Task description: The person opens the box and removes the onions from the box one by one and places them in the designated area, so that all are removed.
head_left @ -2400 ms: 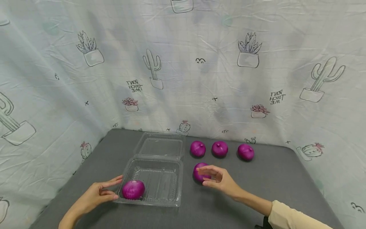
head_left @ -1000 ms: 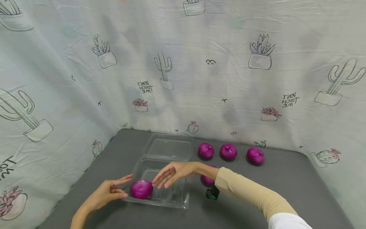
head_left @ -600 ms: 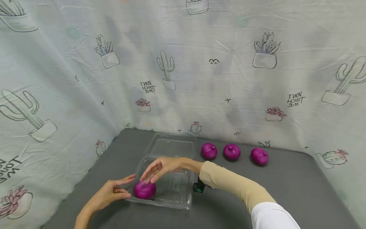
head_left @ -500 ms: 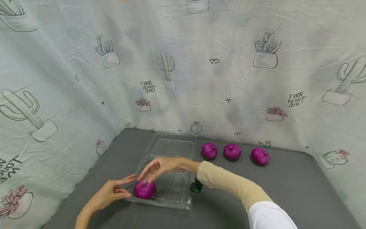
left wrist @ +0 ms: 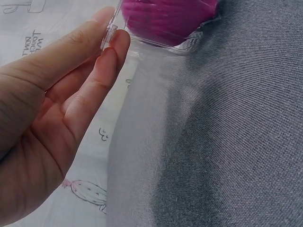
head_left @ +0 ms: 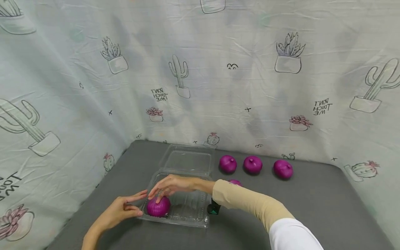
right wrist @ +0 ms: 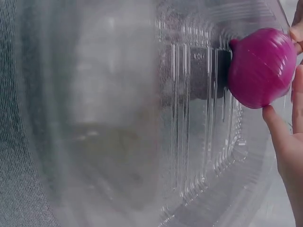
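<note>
A clear plastic clamshell container (head_left: 200, 208) lies with its lid folded back on the grey table. A purple onion (head_left: 158, 208) sits in its near left corner. My left hand (head_left: 123, 208) pinches the container's left rim between thumb and fingers; the left wrist view shows the plastic edge between the fingertips. From the right, my right hand (head_left: 176, 184) reaches over the tray. Its thumb tip touches the onion, and its other fingers extend along the far side, fairly straight. In the right wrist view, the thumb meets the edge of the onion (right wrist: 262, 68).
Three more onions stand in a row at the back right: one near the lid (head_left: 227, 164), one in the middle (head_left: 252, 165), one farther right (head_left: 283, 169). Another onion (head_left: 235, 182) shows partly behind the right sleeve. A patterned curtain (head_left: 200, 76) rises behind the table.
My right hand has moved left from beside the nearest table onion to the onion in the container, lowering onto it in the last half second. My left hand keeps its hold on the rim.
</note>
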Action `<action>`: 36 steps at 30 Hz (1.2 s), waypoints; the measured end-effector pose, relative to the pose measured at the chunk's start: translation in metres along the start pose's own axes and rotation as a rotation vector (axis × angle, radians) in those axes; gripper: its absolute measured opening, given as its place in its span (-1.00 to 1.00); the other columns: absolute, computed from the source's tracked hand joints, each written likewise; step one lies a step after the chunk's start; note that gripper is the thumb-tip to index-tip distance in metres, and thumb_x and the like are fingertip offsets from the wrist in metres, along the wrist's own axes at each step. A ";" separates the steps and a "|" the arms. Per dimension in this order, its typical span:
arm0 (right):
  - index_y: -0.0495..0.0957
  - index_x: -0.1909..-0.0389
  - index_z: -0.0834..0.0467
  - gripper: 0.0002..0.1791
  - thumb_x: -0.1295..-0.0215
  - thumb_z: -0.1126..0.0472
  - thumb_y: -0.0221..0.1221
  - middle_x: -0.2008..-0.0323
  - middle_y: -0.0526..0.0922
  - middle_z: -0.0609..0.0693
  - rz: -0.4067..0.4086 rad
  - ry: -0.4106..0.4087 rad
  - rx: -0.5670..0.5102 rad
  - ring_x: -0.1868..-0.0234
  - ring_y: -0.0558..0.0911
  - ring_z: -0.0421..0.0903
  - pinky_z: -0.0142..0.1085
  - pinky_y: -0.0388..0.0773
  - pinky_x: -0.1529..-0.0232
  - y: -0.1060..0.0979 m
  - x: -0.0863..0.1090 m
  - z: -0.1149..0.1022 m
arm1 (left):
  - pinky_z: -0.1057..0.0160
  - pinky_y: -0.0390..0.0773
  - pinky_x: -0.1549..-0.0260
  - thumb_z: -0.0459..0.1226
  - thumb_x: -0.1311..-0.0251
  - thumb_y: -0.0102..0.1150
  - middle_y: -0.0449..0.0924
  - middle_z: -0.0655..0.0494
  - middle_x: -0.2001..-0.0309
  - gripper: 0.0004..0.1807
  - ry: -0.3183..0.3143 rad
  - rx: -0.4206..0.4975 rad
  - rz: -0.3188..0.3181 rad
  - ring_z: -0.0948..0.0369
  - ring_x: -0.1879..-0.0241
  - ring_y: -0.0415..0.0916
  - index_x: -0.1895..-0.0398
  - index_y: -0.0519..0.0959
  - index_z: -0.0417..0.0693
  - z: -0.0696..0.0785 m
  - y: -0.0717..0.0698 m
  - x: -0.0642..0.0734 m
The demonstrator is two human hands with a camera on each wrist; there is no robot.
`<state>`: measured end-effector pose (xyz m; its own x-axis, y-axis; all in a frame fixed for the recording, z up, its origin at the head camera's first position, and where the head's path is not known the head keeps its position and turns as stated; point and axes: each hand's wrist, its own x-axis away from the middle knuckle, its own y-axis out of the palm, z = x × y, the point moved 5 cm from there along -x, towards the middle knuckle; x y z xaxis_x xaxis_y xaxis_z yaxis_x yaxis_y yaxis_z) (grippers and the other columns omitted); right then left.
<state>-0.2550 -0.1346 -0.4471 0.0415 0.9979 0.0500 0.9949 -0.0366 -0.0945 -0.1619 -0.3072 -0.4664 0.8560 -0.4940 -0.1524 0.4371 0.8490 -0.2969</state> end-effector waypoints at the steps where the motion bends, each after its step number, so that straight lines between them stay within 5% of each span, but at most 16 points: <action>1: 0.31 -0.27 0.42 -0.48 -0.53 0.17 -0.34 -0.20 0.43 0.33 0.023 0.004 0.011 0.10 0.62 -0.04 -0.20 0.46 -0.11 -0.001 0.000 0.000 | 0.25 0.63 0.24 -0.48 -0.25 0.13 0.30 0.65 -0.25 -0.41 0.000 0.004 -0.002 0.04 0.19 0.66 -0.25 0.18 -0.65 0.000 0.000 0.000; 4: 0.34 -0.27 0.36 -0.49 -0.52 0.15 -0.31 -0.03 0.50 0.36 0.125 0.003 0.089 0.45 0.56 -0.09 -0.18 0.63 0.31 -0.010 0.006 -0.002 | 0.24 0.63 0.24 -0.49 -0.25 0.13 0.30 0.62 -0.26 -0.42 0.013 0.006 -0.008 0.00 0.19 0.66 -0.24 0.18 -0.68 0.001 0.000 0.000; 6: 0.37 -0.25 0.34 -0.52 -0.52 0.16 -0.27 0.05 0.48 0.39 0.185 -0.006 0.140 0.54 0.49 0.06 -0.03 0.61 0.46 -0.018 0.013 -0.007 | 0.25 0.63 0.24 -0.49 -0.24 0.13 0.30 0.59 -0.27 -0.42 0.024 0.003 -0.011 -0.02 0.20 0.66 -0.22 0.18 -0.70 0.001 0.000 0.000; 11: 0.32 -0.28 0.36 -0.54 -0.51 0.22 -0.25 -0.05 0.46 0.36 0.183 -0.051 0.160 0.12 0.50 0.39 0.01 0.58 0.08 -0.027 0.016 -0.015 | 0.24 0.63 0.24 -0.50 -0.25 0.12 0.30 0.55 -0.29 -0.44 0.033 -0.015 -0.010 0.01 0.21 0.66 -0.23 0.19 -0.69 0.001 -0.004 0.002; 14: 0.29 -0.29 0.39 -0.52 -0.50 0.22 -0.28 -0.16 0.41 0.36 0.139 -0.070 0.144 -0.07 0.50 0.29 -0.24 0.47 -0.12 -0.021 0.007 -0.012 | 0.26 0.63 0.24 -0.51 -0.25 0.11 0.30 0.58 -0.28 -0.44 0.031 -0.009 -0.008 0.04 0.21 0.66 -0.22 0.19 -0.69 0.001 -0.005 0.005; 17: 0.30 -0.25 0.44 -0.51 -0.51 0.22 -0.33 -0.17 0.42 0.39 0.089 -0.093 0.117 -0.11 0.50 0.27 -0.27 0.40 -0.18 -0.011 -0.002 -0.009 | 0.27 0.62 0.23 -0.49 -0.26 0.11 0.31 0.60 -0.26 -0.44 0.011 -0.004 -0.002 0.05 0.21 0.66 -0.23 0.19 -0.68 -0.001 -0.003 0.004; 21: 0.33 -0.20 0.52 -0.48 -0.53 0.23 -0.38 -0.09 0.45 0.49 0.039 -0.114 0.067 -0.06 0.52 0.33 -0.18 0.44 -0.17 -0.001 -0.008 -0.005 | 0.25 0.63 0.23 -0.44 -0.26 0.14 0.32 0.12 -0.35 -0.43 -0.016 -0.031 0.015 0.05 0.21 0.67 -0.26 0.23 -0.60 -0.002 0.000 0.001; 24: 0.36 -0.19 0.49 -0.49 -0.55 0.22 -0.36 0.01 0.55 0.45 0.054 -0.089 0.111 0.21 0.65 0.22 -0.18 0.57 0.04 0.000 -0.006 -0.003 | 0.25 0.63 0.23 -0.42 -0.25 0.16 0.29 0.00 -0.35 -0.41 -0.025 -0.030 0.019 0.05 0.21 0.67 -0.27 0.24 -0.58 -0.003 0.004 -0.001; 29: 0.50 -0.13 0.33 -0.58 -0.55 0.20 -0.22 0.36 0.68 0.23 0.244 -0.049 0.388 0.79 0.34 0.12 -0.19 0.42 0.69 -0.024 0.014 -0.014 | 0.24 0.63 0.23 -0.44 -0.24 0.16 0.29 0.53 -0.30 -0.41 -0.003 -0.006 0.003 0.04 0.21 0.66 -0.24 0.22 -0.65 -0.001 0.006 -0.002; 32: 0.51 -0.12 0.33 -0.64 -0.51 0.24 -0.11 0.30 0.65 0.31 0.279 -0.009 0.437 0.65 0.40 0.26 -0.16 0.46 0.63 -0.038 0.028 -0.019 | 0.26 0.63 0.24 -0.45 -0.23 0.17 0.27 0.56 -0.30 -0.40 0.018 -0.024 0.005 0.07 0.21 0.67 -0.23 0.21 -0.67 0.001 0.005 -0.003; 36: 0.45 -0.19 0.36 -0.62 -0.42 0.30 0.04 -0.06 0.52 0.37 0.160 0.090 0.370 0.11 0.57 0.31 -0.23 0.59 0.20 -0.044 0.043 -0.011 | 0.27 0.63 0.24 -0.46 -0.21 0.18 0.26 0.59 -0.29 -0.39 0.021 -0.034 0.010 0.09 0.21 0.67 -0.24 0.21 -0.66 0.001 0.004 -0.003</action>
<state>-0.2959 -0.0904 -0.4302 0.2169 0.9719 0.0912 0.8757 -0.1525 -0.4581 -0.1625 -0.3017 -0.4657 0.8541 -0.4898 -0.1750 0.4187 0.8471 -0.3275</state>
